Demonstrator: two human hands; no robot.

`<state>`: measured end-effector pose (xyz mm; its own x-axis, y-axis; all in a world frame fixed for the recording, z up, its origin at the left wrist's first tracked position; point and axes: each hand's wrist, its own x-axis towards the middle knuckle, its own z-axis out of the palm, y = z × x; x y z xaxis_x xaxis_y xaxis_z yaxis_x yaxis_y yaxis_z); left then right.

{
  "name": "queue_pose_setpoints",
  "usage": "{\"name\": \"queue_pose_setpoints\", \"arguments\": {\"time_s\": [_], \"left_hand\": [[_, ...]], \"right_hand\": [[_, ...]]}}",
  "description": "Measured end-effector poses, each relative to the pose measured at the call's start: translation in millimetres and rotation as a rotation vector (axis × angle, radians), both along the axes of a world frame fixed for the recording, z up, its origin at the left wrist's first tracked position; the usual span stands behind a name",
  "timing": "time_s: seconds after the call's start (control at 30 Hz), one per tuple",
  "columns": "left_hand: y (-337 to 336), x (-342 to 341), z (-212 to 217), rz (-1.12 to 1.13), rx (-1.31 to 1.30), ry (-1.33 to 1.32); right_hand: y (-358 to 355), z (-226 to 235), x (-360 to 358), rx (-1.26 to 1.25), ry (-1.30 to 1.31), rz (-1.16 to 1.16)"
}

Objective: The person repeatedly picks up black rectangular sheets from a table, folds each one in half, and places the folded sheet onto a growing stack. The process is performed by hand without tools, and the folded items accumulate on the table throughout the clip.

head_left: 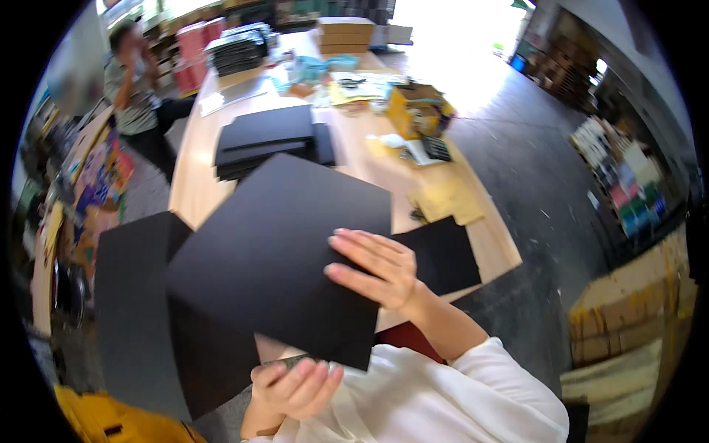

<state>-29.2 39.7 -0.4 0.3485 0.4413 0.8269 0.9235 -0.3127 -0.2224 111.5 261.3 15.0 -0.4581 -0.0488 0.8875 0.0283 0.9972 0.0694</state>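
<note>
A large black board (281, 244) lies tilted in front of me, with one corner pointing away. My right hand (377, 267) is laid flat on its right part, fingers stretched out. Below the board's near edge, my left hand (299, 387) is turned palm up with its fingers curled. A narrow greyish strip shows behind those fingertips, and what they grip is not clear. At the left, a second black panel (140, 310) hangs past the table's side, partly covered by the board. Whether the two are joined cannot be made out.
On the wooden table (498, 247) are a stack of black boards (269, 133), a black sheet (439, 255), a yellow box (421, 107), a calculator (436, 148) and yellow paper (447, 201). A person (136, 88) is at the far left. Cartons (628, 310) stand at right.
</note>
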Motion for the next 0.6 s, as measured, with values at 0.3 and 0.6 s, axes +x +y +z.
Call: {"name": "queue_pose_setpoints", "arguments": {"time_s": [0.3, 0.6], "left_hand": [[77, 47, -8, -0.244, -0.294, -0.133], [66, 34, -2, -0.097, -0.24, -0.225]], "right_hand": [[27, -138, 211, -0.315, -0.251, -0.752], [39, -220, 238, -0.783, -0.965, -0.65]]}}
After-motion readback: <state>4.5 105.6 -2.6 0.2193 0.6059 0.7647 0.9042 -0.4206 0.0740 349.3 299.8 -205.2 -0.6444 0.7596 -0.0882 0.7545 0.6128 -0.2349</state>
